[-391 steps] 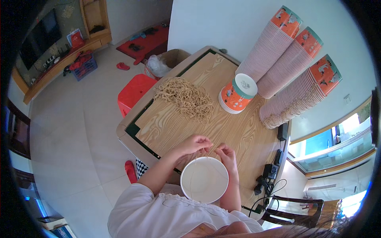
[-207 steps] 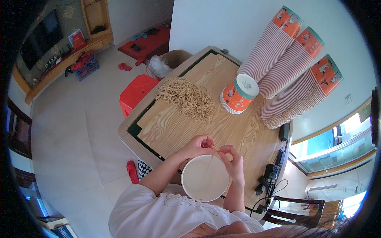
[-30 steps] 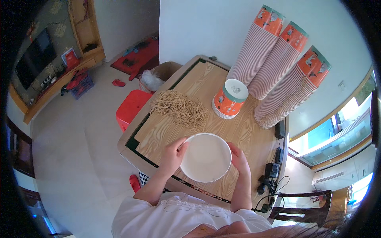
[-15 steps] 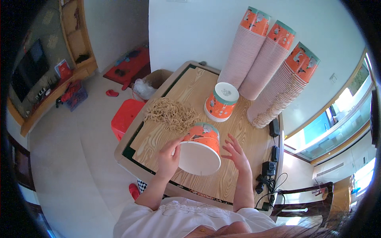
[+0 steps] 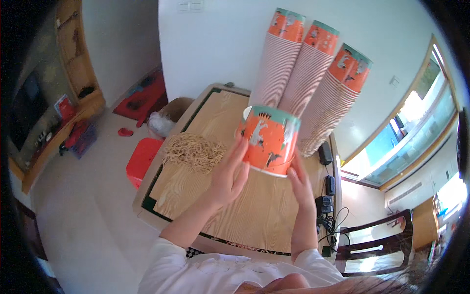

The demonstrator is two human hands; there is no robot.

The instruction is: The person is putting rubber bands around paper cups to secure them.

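Between my two hands a paper bucket, orange with a green band and animal pictures, is held up over the table with its white rim downward. My left hand presses on its left side, fingers along the wall. On the opposite side my right hand grips it, the fingers partly hidden behind. A thin rubber band shows low on the wall near my right thumb. Behind it, the white bottom of another upturned bucket peeks out, mostly covered. To the left lies a heap of tan rubber bands.
Three tall leaning stacks of nested paper buckets stand at the table's far side; the right stack carries many rubber bands. Black adapters and cables line the right edge. A red stool and cardboard box stand left of the table.
The bucket has gone from tilted with its opening toward me to rim down, farther away and higher, now overlapping the upturned bucket. My right hand, free before, has closed on it.
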